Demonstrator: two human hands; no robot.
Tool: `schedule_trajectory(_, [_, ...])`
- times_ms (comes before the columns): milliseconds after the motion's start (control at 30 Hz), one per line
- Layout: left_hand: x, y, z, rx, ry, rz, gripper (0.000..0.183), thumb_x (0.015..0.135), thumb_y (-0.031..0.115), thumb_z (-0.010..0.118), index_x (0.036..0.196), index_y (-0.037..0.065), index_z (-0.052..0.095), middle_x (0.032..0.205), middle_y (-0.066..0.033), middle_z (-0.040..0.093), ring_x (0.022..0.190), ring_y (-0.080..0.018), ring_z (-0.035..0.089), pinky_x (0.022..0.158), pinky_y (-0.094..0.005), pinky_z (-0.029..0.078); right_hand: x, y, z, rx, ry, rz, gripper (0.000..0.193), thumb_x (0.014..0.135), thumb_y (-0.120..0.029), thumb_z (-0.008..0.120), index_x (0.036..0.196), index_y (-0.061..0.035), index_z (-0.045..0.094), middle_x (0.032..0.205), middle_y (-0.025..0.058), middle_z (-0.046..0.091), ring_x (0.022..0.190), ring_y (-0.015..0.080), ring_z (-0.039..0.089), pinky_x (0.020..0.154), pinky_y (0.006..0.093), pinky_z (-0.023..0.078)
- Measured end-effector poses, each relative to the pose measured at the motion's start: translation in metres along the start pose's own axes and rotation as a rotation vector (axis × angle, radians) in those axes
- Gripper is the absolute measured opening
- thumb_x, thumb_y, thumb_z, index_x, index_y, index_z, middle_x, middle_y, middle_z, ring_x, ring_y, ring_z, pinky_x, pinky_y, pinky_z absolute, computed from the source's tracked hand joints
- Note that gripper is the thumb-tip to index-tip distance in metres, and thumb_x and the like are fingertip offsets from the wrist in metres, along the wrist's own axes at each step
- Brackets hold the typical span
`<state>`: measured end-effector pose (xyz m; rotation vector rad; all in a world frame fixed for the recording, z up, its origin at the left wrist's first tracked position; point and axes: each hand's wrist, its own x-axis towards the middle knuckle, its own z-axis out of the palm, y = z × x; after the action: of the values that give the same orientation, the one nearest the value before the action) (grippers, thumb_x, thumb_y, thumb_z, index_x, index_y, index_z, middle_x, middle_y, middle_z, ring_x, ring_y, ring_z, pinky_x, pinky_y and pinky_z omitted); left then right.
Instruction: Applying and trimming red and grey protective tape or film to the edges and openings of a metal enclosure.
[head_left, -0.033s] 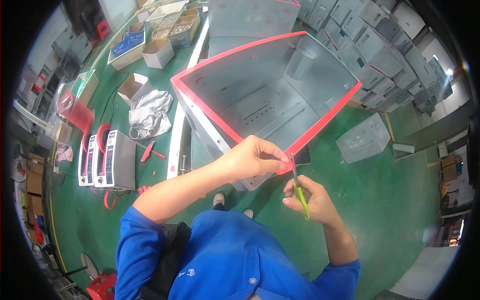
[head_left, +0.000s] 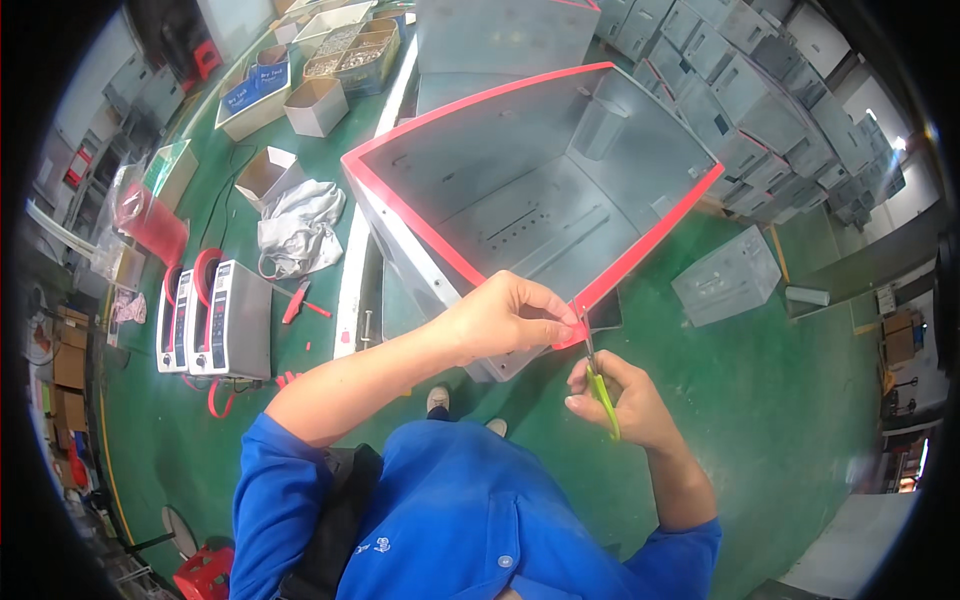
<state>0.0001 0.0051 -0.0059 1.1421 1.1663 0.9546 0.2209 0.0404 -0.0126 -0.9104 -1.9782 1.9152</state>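
A large grey metal box (head_left: 430,265) stands open side up in front of me, red tape (head_left: 650,246) running along its rim. At its near corner, my left hand (head_left: 505,318) pinches the loose end of this red tape between thumb and fingers. My right hand (head_left: 632,398) is closed around the green handles of a pair of scissors (head_left: 601,400). The scissor blades point up and meet the tape right beside my left fingertips. Whether the blades have cut through cannot be made out.
Left on the green bench are two white tape dispensers (head_left: 232,325), a grey cloth (head_left: 302,228), a red-handled cutter (head_left: 295,302) and bins of small parts (head_left: 350,55). Grey metal boxes (head_left: 755,100) are stacked at the back right; another grey box (head_left: 728,277) sits nearer on the floor.
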Motion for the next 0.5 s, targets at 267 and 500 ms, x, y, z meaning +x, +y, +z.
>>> schedule_trajectory(267, [0.0011,0.0005,0.0,0.009,-0.003,0.013,0.018,0.079,0.012,0.066,0.093,0.002,0.067,0.078,-0.0037,0.065,0.069,-0.0074,0.056,0.062,-0.0224,0.045,-0.0001,0.0035,-0.002,-0.008,0.01,-0.012,0.022,0.077,-0.013,0.07,0.087,-0.0023,0.054,0.075,0.0003,0.055,0.069,0.0051,0.049,0.062,0.0214,0.041])
schedule_trajectory(500, [0.0026,-0.0027,-0.0012,-0.029,-0.019,-0.008,0.018,0.079,0.013,0.066,0.094,0.002,0.067,0.078,-0.0034,0.064,0.07,-0.0076,0.057,0.063,-0.0221,0.046,0.0008,0.0064,-0.0023,-0.034,0.031,-0.033,0.02,0.077,-0.014,0.07,0.084,-0.002,0.054,0.071,-0.0009,0.054,0.064,0.0041,0.048,0.058,0.0211,0.04])
